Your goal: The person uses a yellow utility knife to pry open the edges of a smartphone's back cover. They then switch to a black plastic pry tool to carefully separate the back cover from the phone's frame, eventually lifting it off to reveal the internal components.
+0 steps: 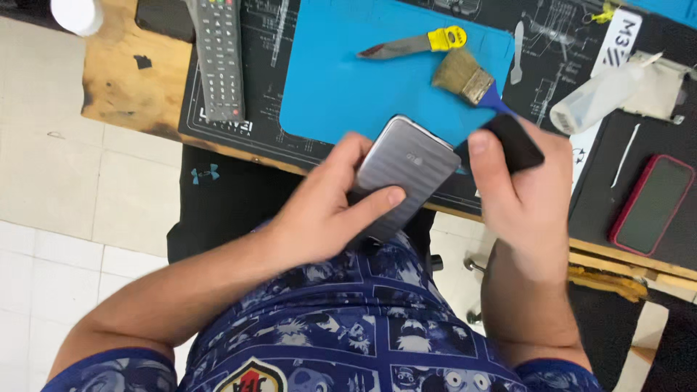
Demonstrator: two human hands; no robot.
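While gripped: phone point(404, 173) in left hand point(319, 210).

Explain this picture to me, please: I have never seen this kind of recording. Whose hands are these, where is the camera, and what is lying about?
There is no machine here. A camera worn on a person's head looks down at that person's own two bare hands, lap and workbench. The left hand holds a silver phone, ribbed back side up. The right hand grips a small black object; what it is cannot be told. On the bench lies a blue mat carrying a yellow-handled blade tool and a blue-handled brush. Left of it lies a grey remote control. To the right are a clear squeeze bottle and a phone in a red case, screen up.
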